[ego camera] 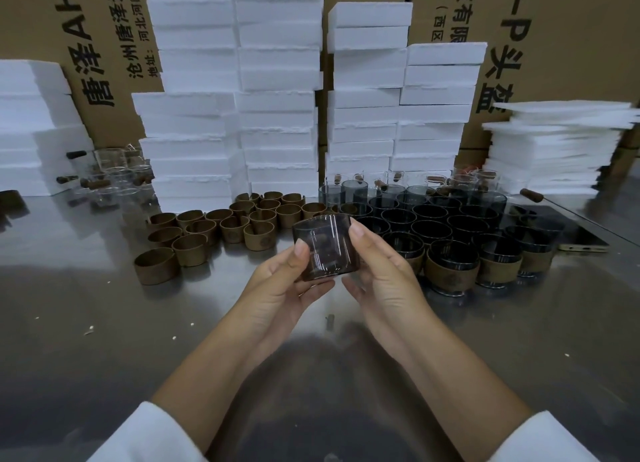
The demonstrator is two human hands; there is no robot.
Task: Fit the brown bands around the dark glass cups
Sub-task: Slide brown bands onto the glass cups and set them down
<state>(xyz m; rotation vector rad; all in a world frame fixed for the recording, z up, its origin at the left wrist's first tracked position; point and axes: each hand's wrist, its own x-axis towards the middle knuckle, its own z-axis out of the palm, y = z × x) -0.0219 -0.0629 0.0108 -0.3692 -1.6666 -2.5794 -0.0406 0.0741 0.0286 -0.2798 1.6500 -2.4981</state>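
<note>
Loose brown bands (194, 233) stood on the worktop (104, 323) to the left, nearer the left hand (284, 281). That hand curled under and around a dark glass cup (322, 250) held mouth-up above the worktop at centre, thumb on its side. The right hand (377, 274) gripped the cup's other side, fingers curled. Just right stood banded cups (450, 271).

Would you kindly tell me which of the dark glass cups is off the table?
The dark glass cup gripped between the left hand and right hand; the other cups all stand on the table.
</note>
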